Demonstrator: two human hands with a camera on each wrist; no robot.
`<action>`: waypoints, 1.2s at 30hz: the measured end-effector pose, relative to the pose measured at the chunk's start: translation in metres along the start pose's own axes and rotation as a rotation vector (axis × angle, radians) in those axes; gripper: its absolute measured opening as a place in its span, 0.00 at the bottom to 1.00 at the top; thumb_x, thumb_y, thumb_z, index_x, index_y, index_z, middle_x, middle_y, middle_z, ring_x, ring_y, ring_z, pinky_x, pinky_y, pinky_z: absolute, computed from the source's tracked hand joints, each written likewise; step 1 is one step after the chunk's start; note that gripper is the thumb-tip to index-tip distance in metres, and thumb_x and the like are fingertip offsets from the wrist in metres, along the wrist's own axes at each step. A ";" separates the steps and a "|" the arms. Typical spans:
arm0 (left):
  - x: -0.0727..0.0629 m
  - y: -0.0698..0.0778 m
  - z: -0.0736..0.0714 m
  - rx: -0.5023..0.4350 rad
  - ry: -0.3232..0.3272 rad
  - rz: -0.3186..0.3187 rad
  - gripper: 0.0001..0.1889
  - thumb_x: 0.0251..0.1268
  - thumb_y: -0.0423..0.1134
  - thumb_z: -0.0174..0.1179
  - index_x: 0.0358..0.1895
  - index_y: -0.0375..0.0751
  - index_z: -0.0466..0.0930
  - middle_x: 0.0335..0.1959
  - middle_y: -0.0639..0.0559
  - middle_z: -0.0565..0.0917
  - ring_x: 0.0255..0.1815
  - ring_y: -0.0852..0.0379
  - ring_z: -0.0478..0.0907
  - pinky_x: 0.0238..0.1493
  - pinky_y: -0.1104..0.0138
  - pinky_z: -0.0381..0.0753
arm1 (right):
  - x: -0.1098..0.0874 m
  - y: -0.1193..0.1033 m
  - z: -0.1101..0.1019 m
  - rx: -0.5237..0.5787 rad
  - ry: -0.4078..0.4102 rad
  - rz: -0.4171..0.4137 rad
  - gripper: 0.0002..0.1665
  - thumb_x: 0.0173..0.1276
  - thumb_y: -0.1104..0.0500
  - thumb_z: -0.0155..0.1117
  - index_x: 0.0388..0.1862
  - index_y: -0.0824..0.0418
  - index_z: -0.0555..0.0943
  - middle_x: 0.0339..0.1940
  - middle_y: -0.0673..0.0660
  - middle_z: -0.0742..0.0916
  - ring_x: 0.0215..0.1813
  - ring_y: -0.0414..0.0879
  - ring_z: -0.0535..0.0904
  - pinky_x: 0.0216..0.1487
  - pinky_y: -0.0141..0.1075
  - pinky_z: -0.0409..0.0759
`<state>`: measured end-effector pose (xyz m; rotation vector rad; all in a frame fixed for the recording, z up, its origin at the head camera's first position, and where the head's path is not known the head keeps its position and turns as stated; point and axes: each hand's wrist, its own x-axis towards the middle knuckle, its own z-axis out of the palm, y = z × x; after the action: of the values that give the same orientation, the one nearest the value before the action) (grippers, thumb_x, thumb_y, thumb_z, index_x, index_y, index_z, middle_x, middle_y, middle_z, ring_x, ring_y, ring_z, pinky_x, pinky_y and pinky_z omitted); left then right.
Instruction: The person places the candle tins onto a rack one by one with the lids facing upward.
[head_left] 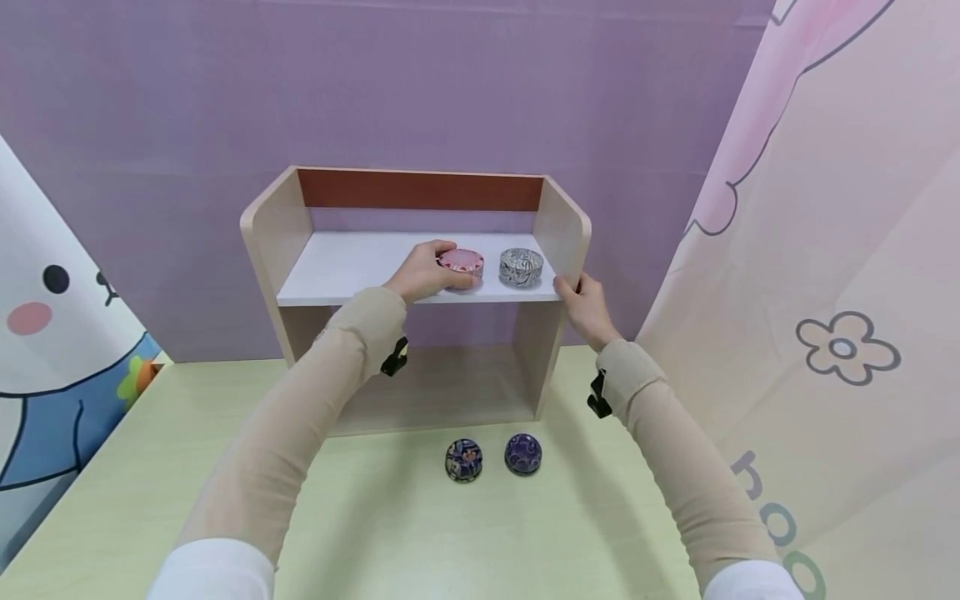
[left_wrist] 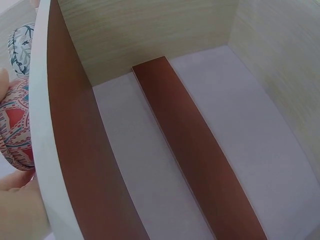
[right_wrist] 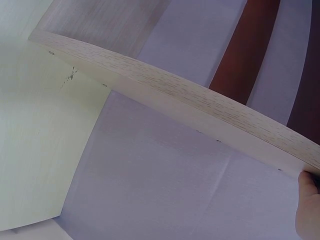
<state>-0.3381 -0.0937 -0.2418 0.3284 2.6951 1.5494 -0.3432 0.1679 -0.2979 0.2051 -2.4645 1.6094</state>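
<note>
My left hand [head_left: 420, 273] holds a round pink-and-red patterned tin [head_left: 462, 262] between thumb and fingers, at the white upper board of a small wooden shelf [head_left: 330, 258]. In the left wrist view, the red patterned side of this tin [left_wrist: 17, 125] shows beside the board's edge, with part of the hand [left_wrist: 22, 205] below it. Just to its right on the board stands a black-and-white patterned tin [head_left: 521, 267]. My right hand [head_left: 587, 310] grips the shelf's right side panel near the upper board; in the right wrist view, only part of that hand [right_wrist: 309, 210] shows.
Two round dark blue patterned tins, one flowered [head_left: 463, 461] and one purplish [head_left: 522, 454], lie on the pale table [head_left: 420, 542] before the shelf. A purple cloth [head_left: 450, 92] hangs behind, and printed curtains [head_left: 810, 275] flank the table.
</note>
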 end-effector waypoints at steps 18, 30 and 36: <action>-0.006 -0.002 -0.014 -0.060 0.001 0.065 0.43 0.52 0.42 0.66 0.70 0.42 0.53 0.68 0.48 0.64 0.68 0.52 0.60 0.66 0.61 0.65 | 0.000 0.000 0.001 0.011 -0.003 -0.013 0.29 0.70 0.49 0.49 0.62 0.66 0.66 0.58 0.64 0.76 0.57 0.52 0.72 0.60 0.46 0.71; -0.027 0.002 -0.014 -0.001 0.222 0.308 0.26 0.59 0.38 0.60 0.61 0.37 0.67 0.61 0.45 0.72 0.64 0.52 0.66 0.66 0.66 0.64 | 0.002 0.000 0.002 0.007 0.011 -0.010 0.27 0.69 0.49 0.50 0.61 0.65 0.68 0.56 0.63 0.78 0.55 0.51 0.73 0.58 0.45 0.73; -0.048 0.003 -0.011 0.109 0.250 0.407 0.23 0.60 0.38 0.59 0.59 0.37 0.70 0.58 0.46 0.74 0.62 0.52 0.68 0.65 0.64 0.66 | 0.002 0.000 0.002 0.012 0.008 -0.015 0.28 0.69 0.49 0.50 0.61 0.65 0.68 0.57 0.63 0.77 0.56 0.51 0.73 0.58 0.45 0.72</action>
<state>-0.2923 -0.1101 -0.2381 0.7803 3.0598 1.6302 -0.3455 0.1660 -0.2983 0.2178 -2.4425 1.6166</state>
